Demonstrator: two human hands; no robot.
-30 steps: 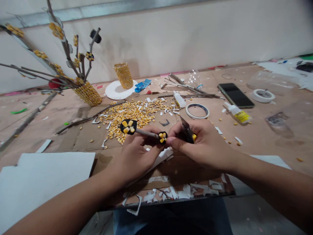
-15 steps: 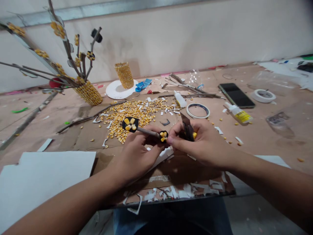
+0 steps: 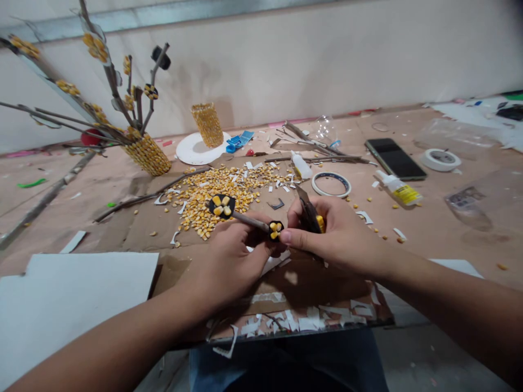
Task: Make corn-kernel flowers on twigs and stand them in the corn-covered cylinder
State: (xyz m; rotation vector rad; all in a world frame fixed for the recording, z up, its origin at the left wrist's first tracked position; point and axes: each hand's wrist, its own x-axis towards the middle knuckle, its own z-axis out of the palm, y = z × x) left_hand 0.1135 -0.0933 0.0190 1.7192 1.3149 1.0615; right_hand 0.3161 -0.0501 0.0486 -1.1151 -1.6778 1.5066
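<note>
My left hand (image 3: 237,253) is closed round a thin twig (image 3: 251,220). On the twig's far end sits a black flower-shaped piece with corn kernels (image 3: 222,206), and a smaller black piece with kernels (image 3: 275,230) is at its near end. The thumb of my right hand (image 3: 330,231) touches or nearly touches that smaller piece. In my right fingers is a dark flat object (image 3: 308,211) with an angled tip and yellow at its side; I cannot make out its kind. Behind my hands lies a pile of loose corn kernels (image 3: 200,209).
At the back left, branches with corn flowers stand in a kernel-covered vase (image 3: 147,155). A second kernel-covered cup (image 3: 207,125) stands on a white disc (image 3: 186,149). Glue bottles (image 3: 402,190), a phone (image 3: 394,158), tape rolls (image 3: 440,159) and white sheets (image 3: 81,294) lie around.
The twig with its two corn pieces has shifted slightly right in my left hand. The dark object in my right hand has moved a little left and tilted.
</note>
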